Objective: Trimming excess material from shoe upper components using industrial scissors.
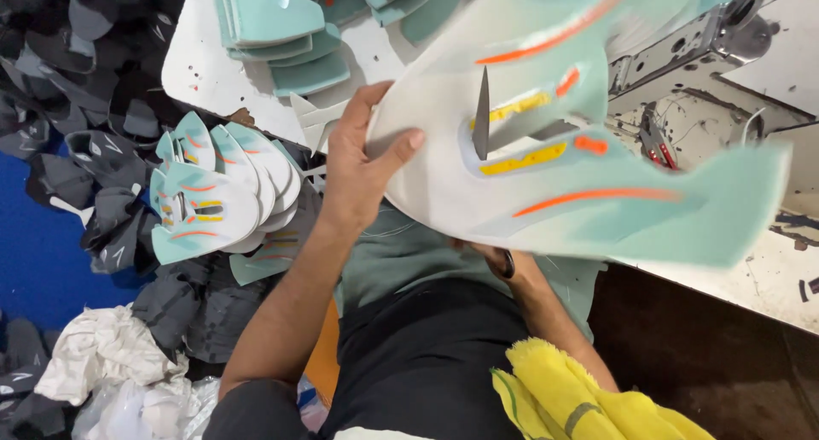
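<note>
The left hand [363, 163] gripped the near-left edge of a mint-and-white shoe upper [546, 141], thumb over it. The right hand [499, 261] lay beneath the upper, mostly hidden; its grip could not be told.

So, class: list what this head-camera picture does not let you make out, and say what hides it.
- Right hand: mostly hidden under the shoe upper; its grip is unclear.
- Shoe upper: blurred, so fine stitching is unreadable.
- Sewing machine: cut off by the top edge and covered by the upper.
- Left hand: only thumb and back show; fingers are behind the upper.
</note>
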